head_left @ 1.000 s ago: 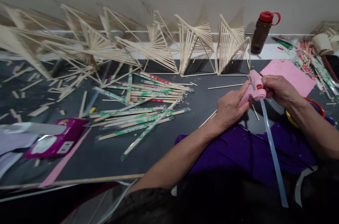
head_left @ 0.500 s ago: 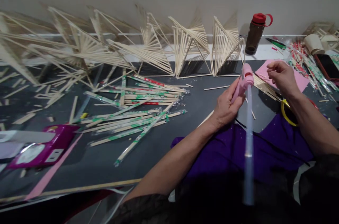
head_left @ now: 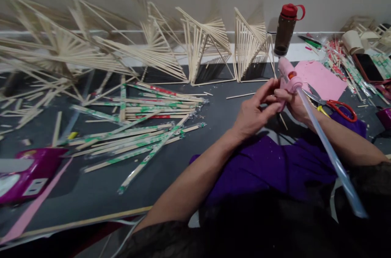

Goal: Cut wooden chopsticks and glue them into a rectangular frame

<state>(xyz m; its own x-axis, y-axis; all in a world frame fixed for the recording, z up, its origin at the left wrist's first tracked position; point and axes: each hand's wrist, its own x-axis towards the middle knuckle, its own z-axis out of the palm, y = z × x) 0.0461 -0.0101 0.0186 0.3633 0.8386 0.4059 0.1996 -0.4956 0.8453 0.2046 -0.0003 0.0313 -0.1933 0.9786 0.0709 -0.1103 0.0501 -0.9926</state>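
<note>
A pink hot glue gun (head_left: 286,71) with a long, clear glue stick (head_left: 328,148) out of its back is between my two hands. My right hand (head_left: 301,105) is closed round the right side of its handle, thumb across the gun. From the other side my left hand (head_left: 252,109) has its fingers curled and its thumb against the handle, also gripping it. The nozzle points away from me, toward the nearest lattice frame of wooden sticks (head_left: 249,46). The gun's trigger is hidden by my fingers.
More stick frames (head_left: 204,46) line the wall. Wrapped chopsticks (head_left: 146,127) lie in a heap at left, beside a magenta device (head_left: 39,172). At right are red-handled scissors (head_left: 343,110), pink paper (head_left: 320,79), a red-capped bottle (head_left: 285,30) and a phone (head_left: 368,66). Purple cloth (head_left: 244,168) lies before me.
My right hand has come in from the pink paper and taken hold of the glue gun, which my left hand held alone. The glue stick has swung to the right, and the view has shifted right.
</note>
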